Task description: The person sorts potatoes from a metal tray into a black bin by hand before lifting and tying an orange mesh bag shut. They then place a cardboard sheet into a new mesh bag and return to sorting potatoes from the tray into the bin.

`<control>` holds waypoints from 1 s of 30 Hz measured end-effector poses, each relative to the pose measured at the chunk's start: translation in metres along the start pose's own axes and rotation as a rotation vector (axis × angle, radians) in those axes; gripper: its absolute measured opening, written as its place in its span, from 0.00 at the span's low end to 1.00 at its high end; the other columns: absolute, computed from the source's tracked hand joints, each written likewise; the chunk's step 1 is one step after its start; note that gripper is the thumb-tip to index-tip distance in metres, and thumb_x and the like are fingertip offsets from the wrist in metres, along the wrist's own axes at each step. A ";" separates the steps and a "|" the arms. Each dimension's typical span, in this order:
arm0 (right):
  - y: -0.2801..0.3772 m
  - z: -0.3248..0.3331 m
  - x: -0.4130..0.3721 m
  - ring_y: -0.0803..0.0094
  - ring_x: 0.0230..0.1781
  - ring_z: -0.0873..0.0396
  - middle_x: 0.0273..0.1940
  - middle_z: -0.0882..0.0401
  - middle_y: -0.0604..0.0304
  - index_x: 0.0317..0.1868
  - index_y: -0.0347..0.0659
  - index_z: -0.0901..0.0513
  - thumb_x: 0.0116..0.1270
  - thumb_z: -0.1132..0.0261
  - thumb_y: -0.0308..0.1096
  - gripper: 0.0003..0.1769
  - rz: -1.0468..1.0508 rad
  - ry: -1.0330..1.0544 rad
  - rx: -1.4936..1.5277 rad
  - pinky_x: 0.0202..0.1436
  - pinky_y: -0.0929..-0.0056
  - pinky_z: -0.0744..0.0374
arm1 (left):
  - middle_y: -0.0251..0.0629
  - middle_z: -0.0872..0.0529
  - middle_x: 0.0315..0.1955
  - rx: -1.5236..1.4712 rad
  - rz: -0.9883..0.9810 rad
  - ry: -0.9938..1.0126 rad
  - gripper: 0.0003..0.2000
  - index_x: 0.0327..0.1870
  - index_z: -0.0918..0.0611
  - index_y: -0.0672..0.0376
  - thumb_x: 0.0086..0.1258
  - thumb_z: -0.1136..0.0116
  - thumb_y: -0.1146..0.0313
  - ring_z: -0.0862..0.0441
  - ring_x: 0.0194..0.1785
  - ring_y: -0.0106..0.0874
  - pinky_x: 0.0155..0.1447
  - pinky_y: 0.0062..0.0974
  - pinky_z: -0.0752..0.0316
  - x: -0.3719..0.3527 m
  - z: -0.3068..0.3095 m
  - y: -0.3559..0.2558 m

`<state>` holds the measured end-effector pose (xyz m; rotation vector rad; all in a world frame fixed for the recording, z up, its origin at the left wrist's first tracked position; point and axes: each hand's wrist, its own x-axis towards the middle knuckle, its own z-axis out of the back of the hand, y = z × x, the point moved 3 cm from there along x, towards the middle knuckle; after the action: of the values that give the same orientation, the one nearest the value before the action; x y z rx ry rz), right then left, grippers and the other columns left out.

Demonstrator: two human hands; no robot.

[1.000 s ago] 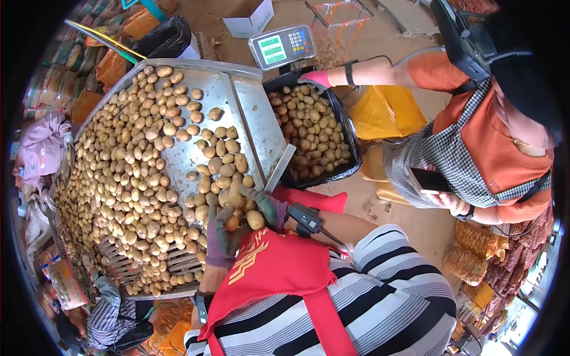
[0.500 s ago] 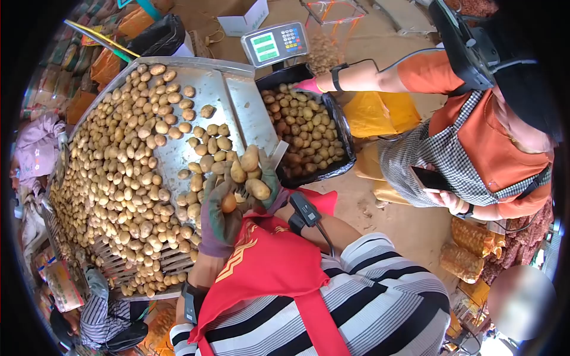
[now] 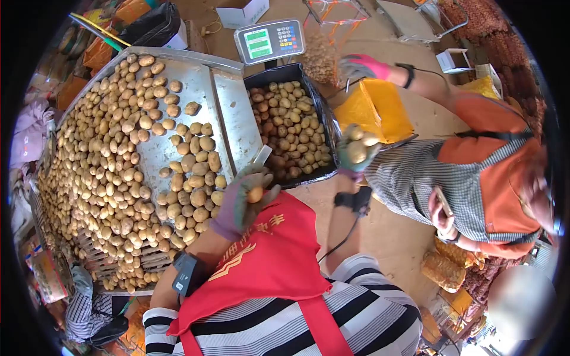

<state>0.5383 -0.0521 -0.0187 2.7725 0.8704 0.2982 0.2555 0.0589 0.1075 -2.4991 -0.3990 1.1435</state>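
Observation:
My right hand (image 3: 350, 163), in a grey-green and purple glove, is curled around several potatoes (image 3: 358, 150) just right of the black-lined crate (image 3: 332, 133). The crate holds many potatoes (image 3: 294, 121). My left hand (image 3: 237, 204), in a like glove, hovers over the front edge of the metal sorting table (image 3: 228, 107). Its fingers curl around a small, round, orange-brown thing (image 3: 255, 194) that looks like a potato. Beside this hand lies a group of larger potatoes (image 3: 193, 178) on the table.
A big heap of potatoes (image 3: 101, 172) covers the table's left side. A digital scale display (image 3: 270, 41) stands behind the crate. At right, a co-worker (image 3: 475, 172) in orange reaches a pink-gloved hand (image 3: 362, 66) past a yellow bag (image 3: 380, 113).
My hands were together over the table with several potatoes; my right hand has moved right with potatoes, past the crate. The co-worker's gloved hand has left the crate.

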 end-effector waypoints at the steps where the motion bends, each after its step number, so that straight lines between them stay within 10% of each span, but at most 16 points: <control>1: 0.023 0.031 0.021 0.56 0.46 0.22 0.44 0.21 0.52 0.45 0.43 0.21 0.62 0.37 0.63 0.29 0.108 -0.275 0.015 0.55 0.55 0.21 | 0.43 0.27 0.55 -0.019 -0.034 -0.062 0.23 0.61 0.32 0.63 0.66 0.41 0.69 0.24 0.58 0.35 0.61 0.38 0.22 -0.008 0.007 -0.008; 6: 0.111 0.067 0.116 0.49 0.51 0.23 0.52 0.23 0.50 0.56 0.43 0.25 0.63 0.41 0.54 0.28 0.096 -0.653 -0.140 0.62 0.45 0.26 | 0.44 0.23 0.52 -0.244 -0.124 -0.206 0.22 0.61 0.31 0.65 0.65 0.43 0.74 0.20 0.54 0.37 0.56 0.29 0.18 -0.020 0.094 -0.025; 8: 0.118 0.090 0.132 0.45 0.52 0.23 0.52 0.22 0.49 0.57 0.42 0.25 0.65 0.45 0.52 0.27 0.043 -1.223 -0.143 0.61 0.43 0.27 | 0.45 0.23 0.52 -0.305 -0.169 -0.264 0.23 0.63 0.31 0.66 0.66 0.45 0.75 0.21 0.55 0.37 0.56 0.29 0.18 -0.039 0.104 -0.028; 9: 0.121 0.134 0.145 0.49 0.53 0.22 0.52 0.22 0.50 0.59 0.41 0.25 0.68 0.46 0.50 0.26 -0.042 -0.784 -0.168 0.60 0.46 0.25 | 0.45 0.22 0.52 -0.403 -0.227 -0.284 0.22 0.63 0.31 0.66 0.67 0.46 0.76 0.21 0.55 0.36 0.56 0.29 0.18 -0.049 0.115 -0.027; 14: -0.053 0.011 0.068 0.64 0.46 0.19 0.46 0.18 0.53 0.57 0.41 0.22 0.72 0.43 0.43 0.19 -0.439 -0.294 -0.585 0.51 0.60 0.19 | 0.45 0.21 0.53 -0.595 -0.396 -0.465 0.17 0.58 0.26 0.66 0.68 0.47 0.76 0.19 0.48 0.33 0.49 0.26 0.17 -0.089 0.165 0.004; 17: -0.148 -0.084 0.004 0.64 0.43 0.18 0.42 0.18 0.54 0.53 0.41 0.22 0.71 0.40 0.41 0.16 -0.538 0.125 -1.136 0.49 0.63 0.20 | 0.44 0.22 0.53 -0.039 -0.616 -0.624 0.18 0.60 0.29 0.70 0.69 0.51 0.84 0.22 0.54 0.28 0.51 0.19 0.20 -0.103 0.185 0.038; 20: -0.227 -0.110 -0.062 0.60 0.43 0.21 0.47 0.20 0.56 0.53 0.43 0.22 0.62 0.33 0.43 0.21 -0.278 0.908 -1.563 0.47 0.65 0.22 | 0.41 0.21 0.48 -0.731 -0.476 -0.610 0.16 0.58 0.25 0.63 0.68 0.45 0.75 0.20 0.46 0.29 0.41 0.18 0.19 -0.110 0.180 0.053; 25: -0.268 -0.149 -0.160 0.55 0.66 0.35 0.58 0.28 0.55 0.49 0.48 0.21 0.54 0.31 0.48 0.23 -0.244 1.977 -1.475 0.71 0.52 0.41 | 0.39 0.18 0.43 -0.847 -0.522 -0.569 0.13 0.54 0.22 0.61 0.70 0.45 0.72 0.20 0.43 0.30 0.41 0.22 0.18 -0.117 0.172 0.073; 30: -0.298 -0.132 -0.148 0.53 0.67 0.36 0.62 0.30 0.53 0.50 0.48 0.21 0.53 0.31 0.48 0.25 -0.186 2.386 -1.340 0.72 0.53 0.40 | 0.39 0.17 0.41 -1.086 -0.544 -0.544 0.13 0.52 0.21 0.63 0.70 0.44 0.70 0.19 0.37 0.31 0.38 0.24 0.18 -0.127 0.187 0.082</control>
<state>0.2257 0.1196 0.0095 0.0774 0.4590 2.6416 0.0400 -0.0259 0.0425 -2.4206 -2.1759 1.5828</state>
